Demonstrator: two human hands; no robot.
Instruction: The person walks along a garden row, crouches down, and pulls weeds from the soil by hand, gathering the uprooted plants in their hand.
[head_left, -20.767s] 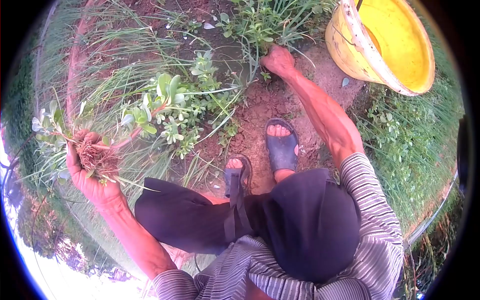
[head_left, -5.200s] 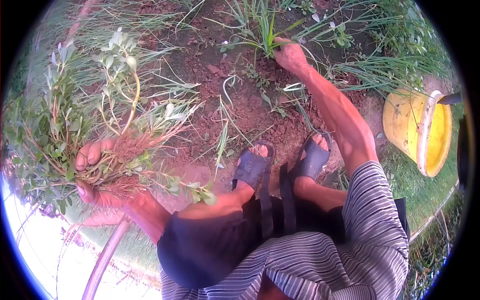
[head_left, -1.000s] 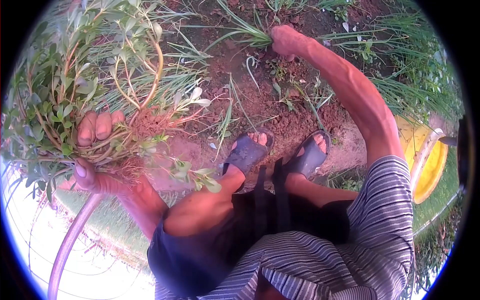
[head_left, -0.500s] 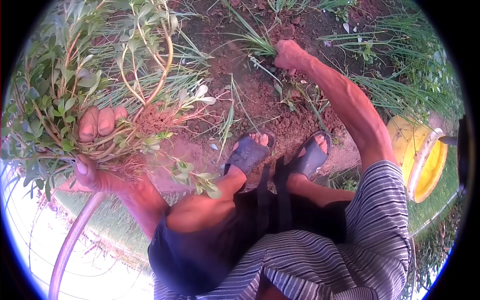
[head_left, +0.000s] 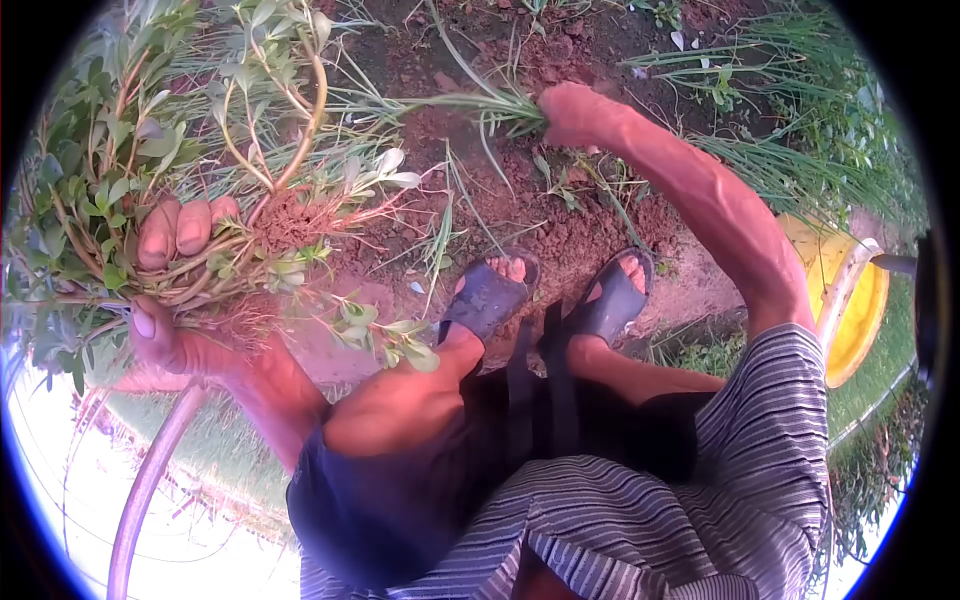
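My left hand [head_left: 190, 235] is closed round a large bunch of leafy weeds [head_left: 110, 190], held up at the left. Fleshy green leaves and reddish stems spread above the fingers. Soil clings to the bunch's roots [head_left: 290, 225], which point right. At the top centre, my right hand [head_left: 575, 115] makes a fist low over the soil. It grips a clump of narrow green leaves [head_left: 505, 108] whose blades stick out to the left. The base of that clump is hidden behind the fist.
My sandalled feet [head_left: 490, 297] stand on reddish soil [head_left: 540, 225] below the right hand. Rows of thin, onion-like leaves [head_left: 770, 165] grow on both sides. A yellow bucket [head_left: 808, 255] lies tilted at the right. At the lower left is a curved pipe [head_left: 150, 490].
The narrow leaves in my right hand have swung from slanting upward to lying nearly level toward the left. My right hand has shifted slightly toward my feet. My left hand still holds the weeds.
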